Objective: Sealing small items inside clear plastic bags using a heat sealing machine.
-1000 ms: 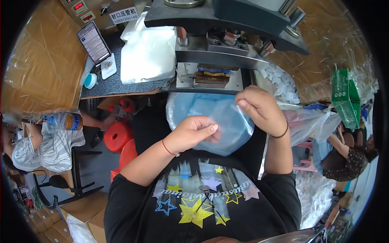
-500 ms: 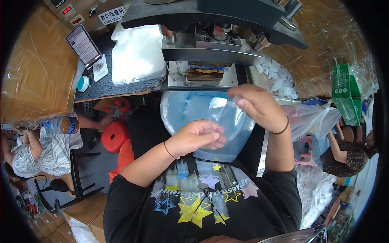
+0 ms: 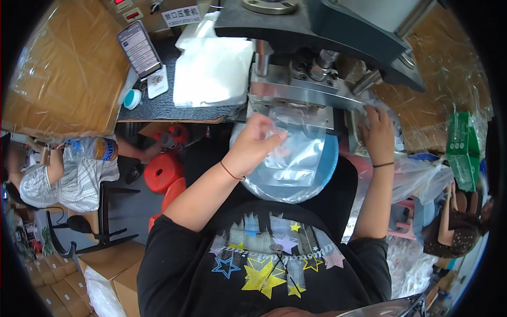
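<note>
A clear plastic bag [image 3: 296, 158] hangs over a blue basin lined with plastic film [image 3: 330, 158]. Its far end reaches in under the steel bar of a press [image 3: 301, 91]. At the bag's left edge, my left hand [image 3: 251, 145] is closed, thumb against fingers, on the plastic. My right hand [image 3: 379, 134] is off the bag, at the right end of the press, with its fingers apart and slightly bent. Whether its fingertips touch the metal I cannot tell.
Left of the press lies a stack of clear bags [image 3: 211, 74], beside a propped phone [image 3: 139, 50] and a small round teal-lidded jar [image 3: 132, 99]. A green box [image 3: 462, 150] stands at right. Other people sit at both sides; a red stool [image 3: 163, 173] is at left.
The bag has gone from above the basin to the press, with my left hand moving forward beside it. My right hand has left the bag and moved right. The whole view has shifted.
</note>
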`<state>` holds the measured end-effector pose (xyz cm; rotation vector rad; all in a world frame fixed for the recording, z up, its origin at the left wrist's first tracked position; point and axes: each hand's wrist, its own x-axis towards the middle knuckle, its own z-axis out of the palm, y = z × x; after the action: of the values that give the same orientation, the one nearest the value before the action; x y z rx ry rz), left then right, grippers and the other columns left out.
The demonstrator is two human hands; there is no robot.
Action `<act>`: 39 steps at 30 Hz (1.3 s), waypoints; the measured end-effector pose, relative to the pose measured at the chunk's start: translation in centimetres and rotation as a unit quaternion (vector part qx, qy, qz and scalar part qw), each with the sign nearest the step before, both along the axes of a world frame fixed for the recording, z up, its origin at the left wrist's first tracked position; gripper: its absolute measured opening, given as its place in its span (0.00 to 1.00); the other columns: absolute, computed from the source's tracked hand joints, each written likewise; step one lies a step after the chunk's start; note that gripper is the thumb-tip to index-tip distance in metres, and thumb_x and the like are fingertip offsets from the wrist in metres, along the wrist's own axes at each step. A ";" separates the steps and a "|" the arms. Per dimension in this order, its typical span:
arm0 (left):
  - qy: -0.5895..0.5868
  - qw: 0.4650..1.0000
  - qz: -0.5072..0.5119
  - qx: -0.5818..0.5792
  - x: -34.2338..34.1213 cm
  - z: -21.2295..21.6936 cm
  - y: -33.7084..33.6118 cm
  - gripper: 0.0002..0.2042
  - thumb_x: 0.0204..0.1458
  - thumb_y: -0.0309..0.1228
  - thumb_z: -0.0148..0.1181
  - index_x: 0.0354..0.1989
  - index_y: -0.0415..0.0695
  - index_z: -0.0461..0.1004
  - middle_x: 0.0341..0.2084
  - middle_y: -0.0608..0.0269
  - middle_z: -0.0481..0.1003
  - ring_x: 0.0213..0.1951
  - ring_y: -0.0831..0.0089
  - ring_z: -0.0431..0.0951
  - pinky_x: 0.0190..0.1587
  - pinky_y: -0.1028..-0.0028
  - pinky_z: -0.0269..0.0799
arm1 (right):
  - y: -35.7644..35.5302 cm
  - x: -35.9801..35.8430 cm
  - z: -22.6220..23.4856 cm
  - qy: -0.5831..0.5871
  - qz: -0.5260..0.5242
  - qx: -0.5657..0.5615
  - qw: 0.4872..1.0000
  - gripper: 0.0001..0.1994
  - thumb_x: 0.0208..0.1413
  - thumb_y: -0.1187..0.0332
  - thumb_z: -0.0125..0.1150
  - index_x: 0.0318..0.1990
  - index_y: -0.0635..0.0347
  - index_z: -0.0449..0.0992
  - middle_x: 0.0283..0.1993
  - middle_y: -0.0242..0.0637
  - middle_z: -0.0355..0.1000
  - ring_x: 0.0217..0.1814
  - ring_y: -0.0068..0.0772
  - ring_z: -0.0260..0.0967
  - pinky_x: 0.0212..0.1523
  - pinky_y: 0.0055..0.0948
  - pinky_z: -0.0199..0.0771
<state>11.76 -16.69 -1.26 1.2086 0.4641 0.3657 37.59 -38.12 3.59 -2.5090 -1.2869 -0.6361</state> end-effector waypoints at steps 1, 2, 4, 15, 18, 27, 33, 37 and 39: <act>-0.045 0.980 0.092 0.171 -0.1 0.5 1.2 0.16 0.57 0.28 0.63 0.46 0.38 0.61 0.39 0.57 0.73 0.38 0.74 0.76 0.41 0.74 0.74 | -0.4 0.5 -0.1 0.021 0.024 -0.022 0.999 0.21 0.47 0.76 0.67 0.51 0.57 0.72 0.51 0.45 0.70 0.54 0.53 0.68 0.50 0.45 0.71; -0.033 0.951 0.166 0.258 -0.5 0.0 3.4 0.24 0.56 0.33 0.66 0.53 0.36 0.61 0.46 0.45 0.72 0.46 0.64 0.77 0.49 0.67 0.73 | -0.5 1.1 0.0 0.041 0.049 -0.044 0.997 0.22 0.47 0.75 0.67 0.52 0.57 0.72 0.51 0.45 0.70 0.54 0.54 0.68 0.50 0.45 0.71; 0.051 0.635 0.336 0.693 -1.0 2.9 7.7 0.33 0.53 0.39 0.68 0.63 0.38 0.59 0.54 0.38 0.68 0.57 0.51 0.72 0.60 0.58 0.66 | -0.1 1.2 0.4 0.100 0.045 -0.068 0.992 0.21 0.48 0.75 0.65 0.52 0.57 0.71 0.51 0.45 0.70 0.53 0.57 0.69 0.48 0.47 0.72; 0.127 0.678 0.123 0.713 -5.5 2.9 9.2 0.09 0.51 0.28 0.60 0.41 0.46 0.80 0.33 0.58 0.79 0.38 0.57 0.79 0.38 0.59 0.74 | 1.3 1.3 1.0 0.095 0.087 -0.091 0.987 0.11 0.53 0.75 0.57 0.44 0.59 0.75 0.50 0.51 0.72 0.52 0.60 0.70 0.50 0.47 0.72; 0.101 0.663 0.135 0.730 -5.7 2.1 9.0 0.06 0.53 0.25 0.56 0.36 0.44 0.78 0.32 0.56 0.77 0.36 0.53 0.77 0.39 0.58 0.73 | 0.2 0.9 0.0 -0.008 0.049 0.016 0.999 0.12 0.56 0.75 0.57 0.48 0.59 0.77 0.54 0.54 0.71 0.55 0.59 0.69 0.57 0.46 0.70; 0.021 0.910 -0.008 0.415 -4.9 4.4 1.1 0.06 0.54 0.29 0.65 0.34 0.39 0.80 0.25 0.59 0.79 0.28 0.78 0.78 0.32 0.76 0.72 | 0.7 -8.1 2.8 0.218 0.228 0.034 0.948 0.12 0.57 0.71 0.61 0.47 0.65 0.74 0.42 0.48 0.74 0.44 0.47 0.71 0.46 0.35 0.70; -0.012 0.959 -0.145 0.241 -3.1 3.0 -3.0 0.10 0.60 0.34 0.60 0.36 0.39 0.79 0.28 0.62 0.80 0.33 0.76 0.80 0.38 0.74 0.74 | 4.3 -11.3 5.9 0.290 0.297 0.153 0.897 0.06 0.60 0.70 0.59 0.38 0.65 0.74 0.36 0.40 0.71 0.37 0.34 0.68 0.40 0.28 0.67; -0.039 0.961 -0.266 -0.066 -2.8 0.9 -3.8 0.13 0.64 0.36 0.56 0.45 0.37 0.76 0.36 0.62 0.81 0.38 0.75 0.81 0.41 0.72 0.77 | 1.2 -9.6 6.2 0.334 0.293 0.044 0.895 0.10 0.64 0.66 0.53 0.40 0.64 0.74 0.38 0.41 0.72 0.40 0.40 0.70 0.43 0.34 0.68; -0.010 0.947 -0.308 -0.096 -2.7 0.9 -4.1 0.13 0.64 0.35 0.57 0.48 0.37 0.75 0.39 0.60 0.80 0.40 0.73 0.81 0.44 0.73 0.77 | 1.0 -9.7 6.5 0.375 0.290 -0.001 0.881 0.10 0.64 0.66 0.52 0.41 0.65 0.74 0.38 0.42 0.72 0.41 0.41 0.70 0.44 0.36 0.68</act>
<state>9.03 -20.78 -0.39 1.0935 0.0831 -0.2004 27.93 -37.10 10.11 -1.8562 -1.5412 0.4364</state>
